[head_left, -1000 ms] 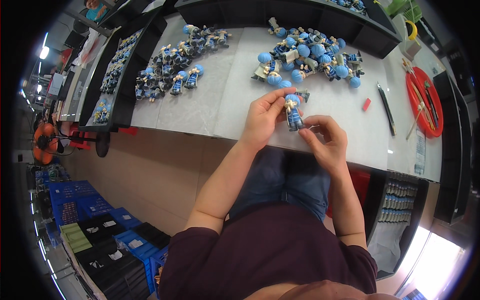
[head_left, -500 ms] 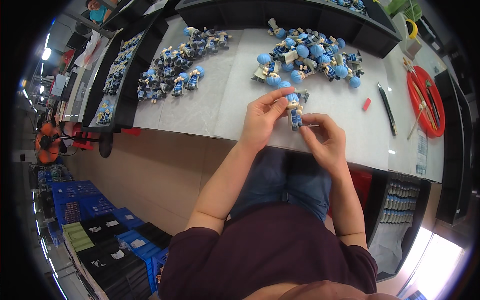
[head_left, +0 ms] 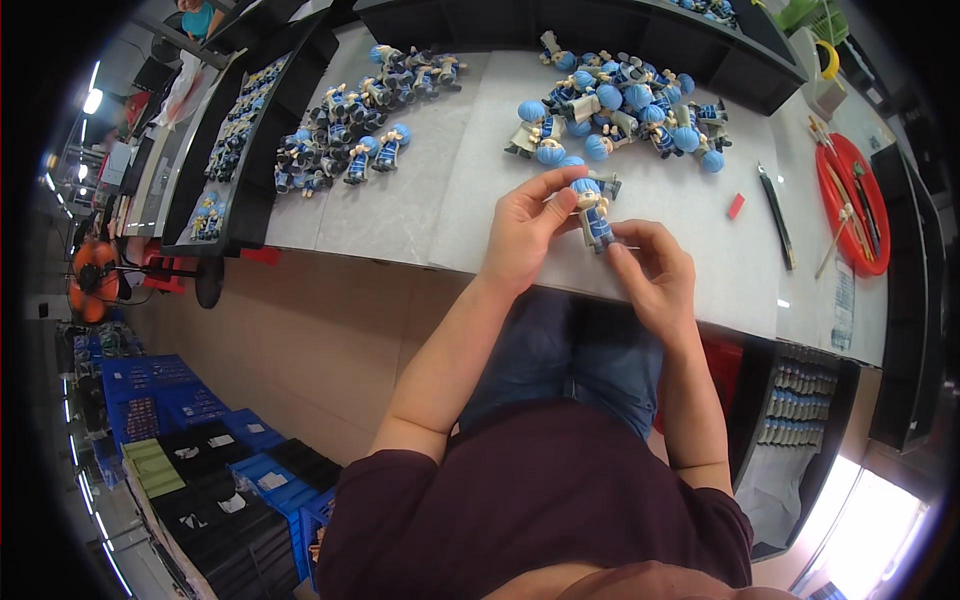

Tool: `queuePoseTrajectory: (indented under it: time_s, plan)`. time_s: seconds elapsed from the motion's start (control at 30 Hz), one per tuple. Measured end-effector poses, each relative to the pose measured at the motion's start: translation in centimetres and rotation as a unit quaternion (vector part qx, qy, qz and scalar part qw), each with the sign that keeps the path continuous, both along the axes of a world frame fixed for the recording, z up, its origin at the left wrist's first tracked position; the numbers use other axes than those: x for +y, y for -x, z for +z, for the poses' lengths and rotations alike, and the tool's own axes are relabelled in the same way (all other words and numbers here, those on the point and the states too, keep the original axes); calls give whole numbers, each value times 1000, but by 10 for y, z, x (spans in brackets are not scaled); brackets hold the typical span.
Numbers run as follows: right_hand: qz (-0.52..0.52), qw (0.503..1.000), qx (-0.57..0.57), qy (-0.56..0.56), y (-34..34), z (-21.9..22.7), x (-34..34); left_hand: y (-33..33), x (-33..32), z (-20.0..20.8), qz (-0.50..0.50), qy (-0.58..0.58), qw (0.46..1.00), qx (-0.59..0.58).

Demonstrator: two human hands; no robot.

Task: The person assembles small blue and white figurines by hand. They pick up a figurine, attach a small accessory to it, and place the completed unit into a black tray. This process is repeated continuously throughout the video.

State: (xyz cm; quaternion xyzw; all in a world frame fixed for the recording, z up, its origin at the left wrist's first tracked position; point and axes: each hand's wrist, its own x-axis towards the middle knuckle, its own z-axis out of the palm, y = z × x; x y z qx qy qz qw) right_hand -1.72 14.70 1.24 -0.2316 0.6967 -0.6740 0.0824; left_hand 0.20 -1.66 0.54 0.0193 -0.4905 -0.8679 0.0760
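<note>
A small figurine (head_left: 594, 218) with blue hair and a blue-and-white outfit is held upright, slightly tilted, over the table's front edge. My left hand (head_left: 528, 222) pinches it at the head between thumb and fingers. At its feet, the thumb and fingers of my right hand (head_left: 655, 275) close on the lower end. Just beyond my hands lies a pile of similar blue-haired figurines (head_left: 625, 100), jumbled in several directions. Another group of figurines (head_left: 345, 130) lies on the table to the left.
A red ring-shaped tray (head_left: 876, 255) with brushes stands at the right. A black-handled knife-like tool (head_left: 774, 215) and a small red block (head_left: 736, 206) lie nearer. Black trays (head_left: 262, 205) of figurines line the left; another black tray (head_left: 440, 35) borders the back. Below right is a figurine-filled drawer (head_left: 835, 440).
The figurine has turned and tilted a little, its feet shifting slightly right. Both hands keep their grip with small finger movements.
</note>
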Motion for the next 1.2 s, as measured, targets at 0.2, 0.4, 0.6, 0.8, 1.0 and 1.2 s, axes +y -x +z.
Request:
queuePoseTrajectory:
  time_s: [0.2, 0.4, 0.6, 0.8, 1.0, 1.2]
  plan:
    - [0, 999, -19, 27, 1, 0, 2, -1, 0, 0, -6, -7, 1000, 6]
    - [-46, 993, 9, 109, 2, -9, 2, 0, 3, -3, -13, 40, 999, 18]
    - [-52, 988, 143, 40, 6, -12, 4, 0, 3, -6, 13, 123, 992, 31]
    - [-57, 992, 96, 61, 3, -1, -1, 2, 2, -5, 19, 37, 998, 54]
    - [-37, 997, 2, 67, 4, -7, 1, 1, 0, -2, -11, 26, 998, 61]
    - [-36, 997, 11, 64, 5, -8, 1, 1, 1, -1, -18, 27, 998, 55]
